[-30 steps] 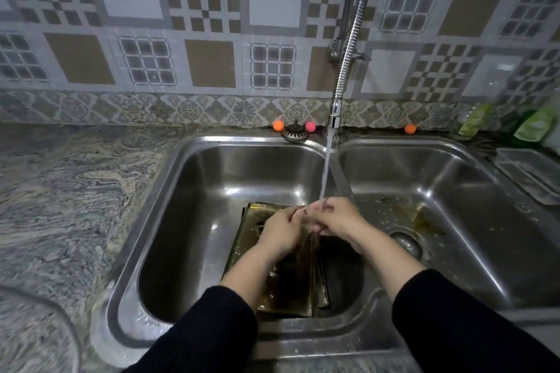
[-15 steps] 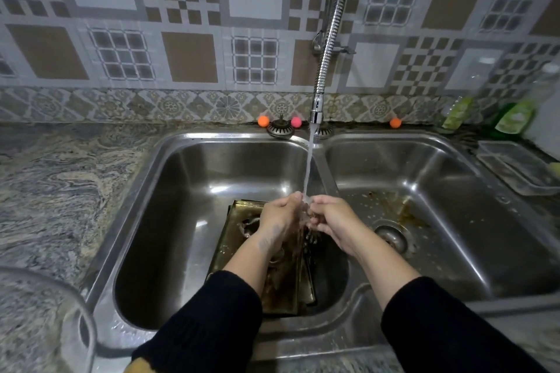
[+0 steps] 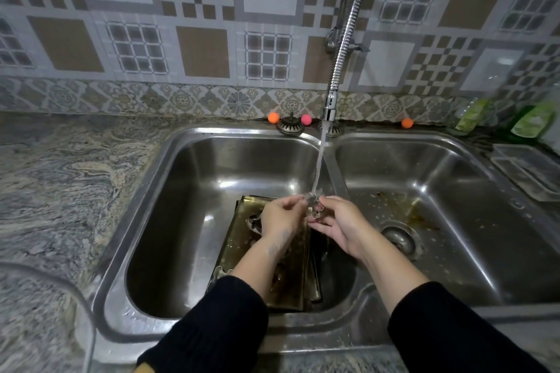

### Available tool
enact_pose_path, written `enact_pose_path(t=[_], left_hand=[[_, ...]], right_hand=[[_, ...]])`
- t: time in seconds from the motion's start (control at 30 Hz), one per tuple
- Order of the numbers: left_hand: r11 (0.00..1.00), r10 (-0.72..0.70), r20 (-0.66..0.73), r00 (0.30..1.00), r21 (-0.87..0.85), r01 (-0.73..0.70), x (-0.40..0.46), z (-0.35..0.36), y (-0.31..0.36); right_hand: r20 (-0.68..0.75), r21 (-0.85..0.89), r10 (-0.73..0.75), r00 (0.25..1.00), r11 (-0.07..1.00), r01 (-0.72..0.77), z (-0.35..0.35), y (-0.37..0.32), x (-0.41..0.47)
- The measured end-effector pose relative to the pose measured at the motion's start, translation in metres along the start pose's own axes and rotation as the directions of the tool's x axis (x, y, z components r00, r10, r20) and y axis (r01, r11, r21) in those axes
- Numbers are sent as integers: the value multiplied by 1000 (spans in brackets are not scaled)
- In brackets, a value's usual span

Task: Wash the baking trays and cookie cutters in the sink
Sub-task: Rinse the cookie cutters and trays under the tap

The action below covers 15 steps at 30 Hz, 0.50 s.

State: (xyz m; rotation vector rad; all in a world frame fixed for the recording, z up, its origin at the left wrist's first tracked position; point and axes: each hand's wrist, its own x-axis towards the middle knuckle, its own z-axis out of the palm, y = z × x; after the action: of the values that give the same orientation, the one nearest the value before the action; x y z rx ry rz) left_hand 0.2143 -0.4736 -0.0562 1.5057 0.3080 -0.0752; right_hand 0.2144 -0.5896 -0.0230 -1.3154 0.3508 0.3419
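A small flower-shaped metal cookie cutter is under the running water, above the left sink basin. My left hand pinches its left side. My right hand holds it from the right with fingers curled under it. Below the hands, gold-coloured baking trays lie stacked on the basin floor with greasy residue. Another cookie cutter rests at the trays' near left corner. My forearms hide much of the trays.
The spring-neck faucet pours a stream at the divider. The right basin has food residue and a drain strainer. Green bottles and a clear tray sit at the right. A glass rim is at lower left.
My hands have drawn slightly apart, so the cookie cutter now shows between them under the stream. The camera view shifted a little.
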Motion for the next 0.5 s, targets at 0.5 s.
enact_pose_path(t=[0.5], left_hand=[[970, 210, -78, 975, 143, -198, -4, -3, 19]], right_hand=[[60, 225, 43, 997, 973, -56, 7, 4, -1]])
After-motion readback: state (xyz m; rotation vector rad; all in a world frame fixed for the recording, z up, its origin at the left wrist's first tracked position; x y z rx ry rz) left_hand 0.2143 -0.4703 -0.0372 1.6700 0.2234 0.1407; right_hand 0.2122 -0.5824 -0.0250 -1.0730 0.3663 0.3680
